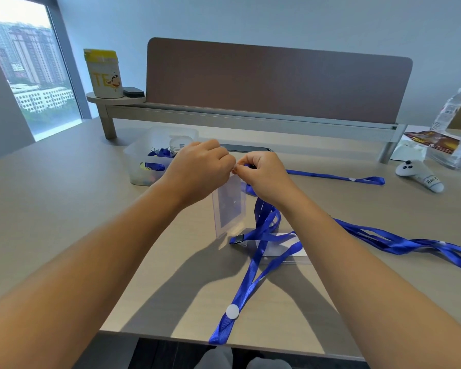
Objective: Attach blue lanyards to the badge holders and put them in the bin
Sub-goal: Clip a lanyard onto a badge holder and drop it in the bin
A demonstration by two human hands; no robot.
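- On the bench (64,209), a clear bin (144,166) stands at the far left, with blue lanyards already inside.
- Several loose blue lanyards (399,242) lie at the right, well apart from the bin.
- One blue lanyard (250,275) trails from the hands to the near edge.
- Held upright above mid-bench, a clear badge holder (229,206) hangs from the left hand (200,169), grip pinched on its top edge.
- Right hand (264,174): grip clenched on the lanyard's end, touching the holder's top.
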